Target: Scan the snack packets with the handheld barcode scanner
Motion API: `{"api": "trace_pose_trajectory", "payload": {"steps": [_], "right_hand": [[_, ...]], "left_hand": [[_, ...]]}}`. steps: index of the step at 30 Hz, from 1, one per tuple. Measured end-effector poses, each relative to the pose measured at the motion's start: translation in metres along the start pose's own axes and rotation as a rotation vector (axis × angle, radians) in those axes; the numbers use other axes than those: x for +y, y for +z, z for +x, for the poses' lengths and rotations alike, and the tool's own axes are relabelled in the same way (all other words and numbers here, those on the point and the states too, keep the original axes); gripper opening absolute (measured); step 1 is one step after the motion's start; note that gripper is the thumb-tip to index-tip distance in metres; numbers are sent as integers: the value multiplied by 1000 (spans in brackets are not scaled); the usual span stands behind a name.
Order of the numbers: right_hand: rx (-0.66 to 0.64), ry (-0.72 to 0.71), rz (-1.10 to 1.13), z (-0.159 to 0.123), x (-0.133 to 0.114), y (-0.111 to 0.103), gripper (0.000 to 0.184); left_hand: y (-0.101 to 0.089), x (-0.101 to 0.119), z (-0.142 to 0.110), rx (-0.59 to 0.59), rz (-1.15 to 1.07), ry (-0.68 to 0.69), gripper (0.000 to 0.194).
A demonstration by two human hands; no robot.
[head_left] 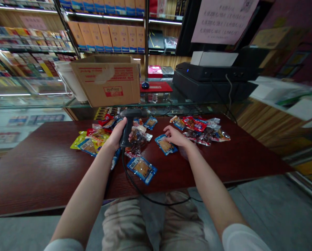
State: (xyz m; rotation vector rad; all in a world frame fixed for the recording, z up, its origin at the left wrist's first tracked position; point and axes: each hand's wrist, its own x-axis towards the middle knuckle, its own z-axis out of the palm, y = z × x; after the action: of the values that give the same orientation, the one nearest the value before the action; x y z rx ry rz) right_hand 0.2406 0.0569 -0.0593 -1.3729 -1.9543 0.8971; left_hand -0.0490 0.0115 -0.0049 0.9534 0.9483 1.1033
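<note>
My left hand point(115, 134) is wrapped around the handle of a black barcode scanner point(126, 130), its head pointing right and its cable hanging from the handle's base. At the upper edge of a blue snack packet point(166, 145), the curled fingers of my right hand point(176, 135) grip the packet. Another blue snack packet point(142, 168) lies nearer to me, below the scanner. Shiny packets in yellow, red and blue form a pile point(93, 139) left of the scanner, partly behind my left hand. To the right of my right hand is a second pile of packets point(201, 129).
The dark red table point(40, 160) meets a glass counter at the back. An open cardboard box point(111, 82) stands there, with a black machine point(210, 80) at the right. The scanner cable point(156, 202) loops over the table's front edge above my lap.
</note>
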Motion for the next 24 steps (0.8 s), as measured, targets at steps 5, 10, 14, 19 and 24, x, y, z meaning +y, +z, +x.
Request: {"api": "trace_pose_trajectory", "payload": {"steps": [5,10,14,19,24], "right_hand": [[169,-13,331,4,-2,-11,25],[318,-23,654,2,-11,-17,37],[360,-36,738,-3,-19,-20,45],[318,-41,740,-8,-27,-20,45],[264,-39,730,-9,-29,-19,41]], "left_hand": [[0,-8,2,-130,49,45,61],[9,-9,-7,-307,122,2,69],[17,-5,-16,-380,161,-1,68],[23,-5,-18,-406,192,25,70],[26,-11,-15,-412,189,78,68]]}}
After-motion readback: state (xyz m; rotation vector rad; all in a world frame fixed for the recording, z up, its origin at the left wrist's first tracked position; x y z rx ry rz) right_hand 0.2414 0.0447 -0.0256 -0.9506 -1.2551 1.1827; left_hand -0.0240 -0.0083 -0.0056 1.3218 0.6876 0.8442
